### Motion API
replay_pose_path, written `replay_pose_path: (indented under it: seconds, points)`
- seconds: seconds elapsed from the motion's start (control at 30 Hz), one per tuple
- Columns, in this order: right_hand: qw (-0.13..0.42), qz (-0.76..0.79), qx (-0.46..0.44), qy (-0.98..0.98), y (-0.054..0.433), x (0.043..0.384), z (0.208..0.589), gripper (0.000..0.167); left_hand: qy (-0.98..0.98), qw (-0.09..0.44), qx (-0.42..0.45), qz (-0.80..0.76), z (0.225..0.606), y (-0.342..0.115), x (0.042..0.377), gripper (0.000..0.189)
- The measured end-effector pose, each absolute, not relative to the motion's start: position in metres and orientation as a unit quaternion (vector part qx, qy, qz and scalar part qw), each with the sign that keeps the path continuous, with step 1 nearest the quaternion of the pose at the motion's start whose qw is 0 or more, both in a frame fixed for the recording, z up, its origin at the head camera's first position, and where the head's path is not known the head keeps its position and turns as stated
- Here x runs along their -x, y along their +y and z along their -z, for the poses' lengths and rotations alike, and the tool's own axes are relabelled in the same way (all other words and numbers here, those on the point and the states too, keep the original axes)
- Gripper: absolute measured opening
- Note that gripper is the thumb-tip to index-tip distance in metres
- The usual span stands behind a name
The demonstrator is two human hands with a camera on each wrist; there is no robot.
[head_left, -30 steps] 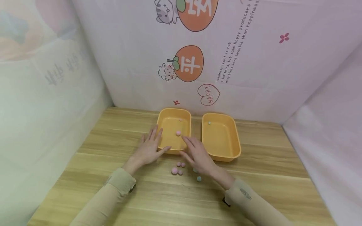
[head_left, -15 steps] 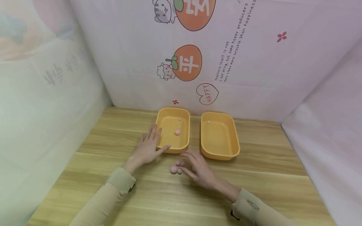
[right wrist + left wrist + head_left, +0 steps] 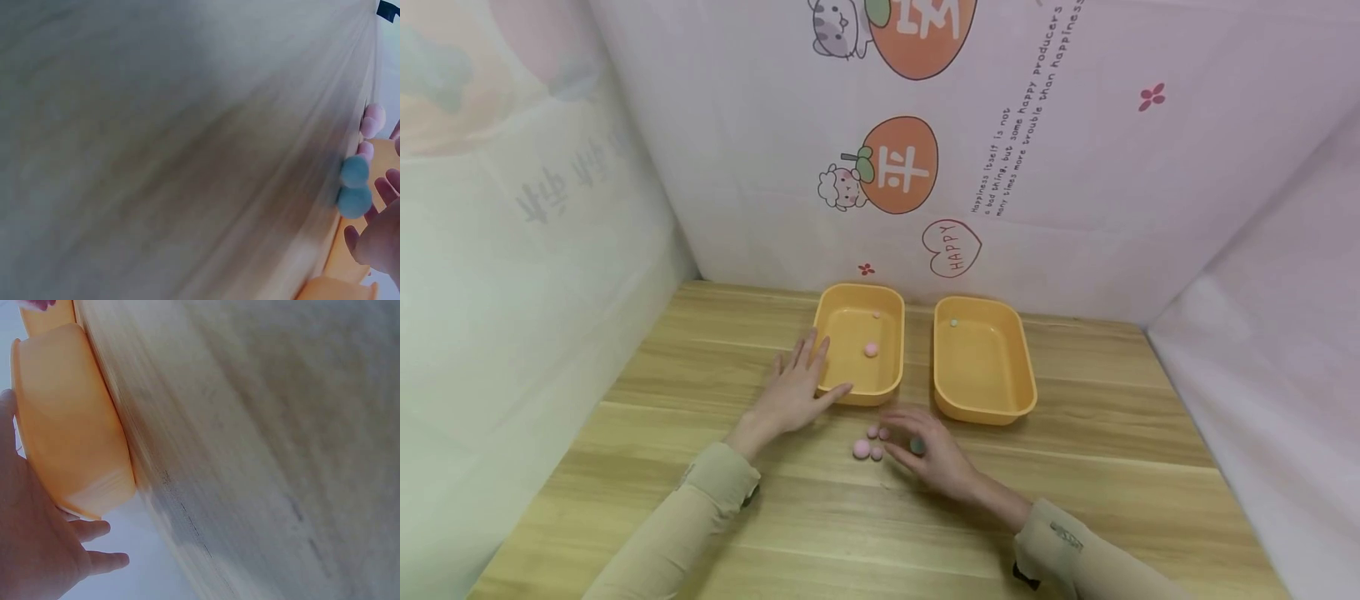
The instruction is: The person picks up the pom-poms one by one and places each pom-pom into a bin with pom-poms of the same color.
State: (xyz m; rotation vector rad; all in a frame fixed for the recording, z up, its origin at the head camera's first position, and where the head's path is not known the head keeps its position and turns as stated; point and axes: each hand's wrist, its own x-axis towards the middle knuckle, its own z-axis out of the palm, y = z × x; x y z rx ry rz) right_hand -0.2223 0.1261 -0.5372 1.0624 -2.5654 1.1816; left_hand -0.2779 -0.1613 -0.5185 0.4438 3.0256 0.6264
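My left hand (image 3: 792, 398) lies spread along the left side of an orange-yellow tray (image 3: 897, 367). In the left wrist view its fingers reach past the tray's rim (image 3: 15, 381). Inside this tray are a pink ball (image 3: 871, 349) and a tiny pink one (image 3: 876, 315). My right hand (image 3: 942, 454) hovers low over the table, fingers loosely bent, beside a cluster of pink balls (image 3: 861, 449). A teal ball (image 3: 917, 445) shows between its thumb and fingers. The right wrist view has two teal balls (image 3: 354, 201) side by side close to the fingers, not pinched.
A second orange-yellow tray (image 3: 1028, 379) stands to the right, with a tiny pale green ball (image 3: 953, 322) in it. Both trays sit near the back of the wood-grain table (image 3: 820, 533), against a printed cloth wall (image 3: 1060, 250).
My right hand has drawn back from the left tray's near side to beside the pink balls, its fingers more bent. My left hand keeps its place at the tray.
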Motion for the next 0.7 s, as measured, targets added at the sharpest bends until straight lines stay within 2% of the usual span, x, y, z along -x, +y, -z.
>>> replay_pose_path:
  seconds: [0.23, 0.7]
  points:
    - [0.033, -0.43, -0.295, -0.852, 0.124, 0.226, 0.547, 0.031, 0.97, 0.011, -0.142, -0.196, 0.52, -0.162, 0.279, 0.106]
    - [0.043, -0.475, -0.253, -0.841, 0.116, 0.231, 0.554, 0.017, 0.968, 0.002, -0.144, -0.205, 0.52, -0.163, 0.28, 0.104]
